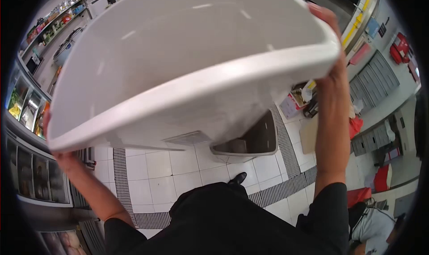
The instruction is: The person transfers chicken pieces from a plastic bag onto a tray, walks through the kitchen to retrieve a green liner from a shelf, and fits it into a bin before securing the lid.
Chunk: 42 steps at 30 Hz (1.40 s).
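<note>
A large pale plastic bin is held up in front of me, its open mouth tilted toward my face. It appears to have nothing inside, though its bottom is partly hidden. My left hand grips its rim at the lower left corner, mostly covered by the bin. At the right corner, my right hand is closed around the rim, with fingers showing over the far edge. Below, a second, grey bin stands open on the floor, partly hidden by the raised one.
White floor tiles are crossed by drain grates. Glass-fronted fridges and stocked shelves line the left. A carton stands on the floor at right. Another person is at the lower right.
</note>
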Each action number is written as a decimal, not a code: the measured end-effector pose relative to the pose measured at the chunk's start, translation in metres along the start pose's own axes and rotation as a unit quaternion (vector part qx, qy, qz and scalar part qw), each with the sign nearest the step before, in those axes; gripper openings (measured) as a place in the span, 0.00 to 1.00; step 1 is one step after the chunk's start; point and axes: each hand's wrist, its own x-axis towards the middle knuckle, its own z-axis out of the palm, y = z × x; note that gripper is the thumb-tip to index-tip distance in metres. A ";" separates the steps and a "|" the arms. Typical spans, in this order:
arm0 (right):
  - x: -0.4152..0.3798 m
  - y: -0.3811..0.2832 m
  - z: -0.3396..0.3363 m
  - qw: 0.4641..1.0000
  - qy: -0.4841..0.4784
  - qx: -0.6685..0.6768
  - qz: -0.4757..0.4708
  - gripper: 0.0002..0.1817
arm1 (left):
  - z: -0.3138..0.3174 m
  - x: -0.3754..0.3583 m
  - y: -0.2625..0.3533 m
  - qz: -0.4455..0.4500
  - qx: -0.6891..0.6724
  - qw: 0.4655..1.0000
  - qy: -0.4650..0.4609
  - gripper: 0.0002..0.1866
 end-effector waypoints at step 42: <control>-0.363 0.521 -0.237 0.575 0.364 -0.107 0.725 0.37 | -0.121 -0.368 -0.387 -0.688 0.245 0.621 0.284 0.22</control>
